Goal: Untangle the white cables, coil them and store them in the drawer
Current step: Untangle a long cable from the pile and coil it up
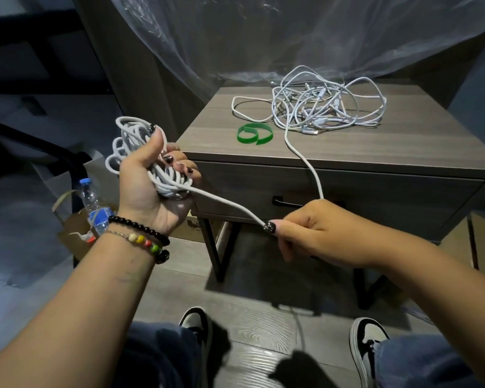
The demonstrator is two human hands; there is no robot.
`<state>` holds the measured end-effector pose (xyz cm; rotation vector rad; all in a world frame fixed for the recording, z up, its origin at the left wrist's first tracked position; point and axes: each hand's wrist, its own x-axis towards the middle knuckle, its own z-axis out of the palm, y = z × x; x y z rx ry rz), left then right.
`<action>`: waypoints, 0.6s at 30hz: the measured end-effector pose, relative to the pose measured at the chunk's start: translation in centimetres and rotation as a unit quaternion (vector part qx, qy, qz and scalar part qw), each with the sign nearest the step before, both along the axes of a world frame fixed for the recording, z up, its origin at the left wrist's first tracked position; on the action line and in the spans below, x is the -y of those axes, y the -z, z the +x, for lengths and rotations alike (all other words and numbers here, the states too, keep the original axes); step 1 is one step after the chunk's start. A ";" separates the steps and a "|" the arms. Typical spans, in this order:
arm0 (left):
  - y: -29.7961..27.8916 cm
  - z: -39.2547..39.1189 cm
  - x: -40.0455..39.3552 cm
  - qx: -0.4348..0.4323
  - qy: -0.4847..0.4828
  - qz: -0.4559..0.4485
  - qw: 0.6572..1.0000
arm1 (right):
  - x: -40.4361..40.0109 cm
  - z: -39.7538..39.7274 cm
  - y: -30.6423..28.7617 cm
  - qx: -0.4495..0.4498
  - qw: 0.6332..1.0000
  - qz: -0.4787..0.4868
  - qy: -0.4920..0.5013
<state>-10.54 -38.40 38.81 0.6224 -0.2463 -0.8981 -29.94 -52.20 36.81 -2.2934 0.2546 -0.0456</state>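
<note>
Left hand (pixel 151 180) curled round the coil (pixel 140 155), right hand (pixel 305 231) pinching the cable (pixel 305 161) running up and away to the tangle (pixel 328 105) on the counter (pixel 375 152).

Looks forward and down from head height, close over both forearms, toward the nightstand (pixel 263 152) just ahead, with floor (pixel 249 317) and shoes (pixel 196 323) at bottom.
</note>
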 end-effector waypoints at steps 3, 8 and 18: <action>-0.3 -0.5 -0.6 0.037 0.071 -0.007 0.997 | 1.0 -0.1 -0.3 -0.027 0.999 -0.020 0.026; 0.5 -2.1 -0.3 0.088 0.274 0.013 0.958 | 2.4 -0.4 -0.2 -0.040 0.984 -0.142 0.103; 1.3 -5.0 0.9 0.109 0.297 0.187 0.930 | 2.1 -0.1 0.1 0.114 0.932 -0.277 0.206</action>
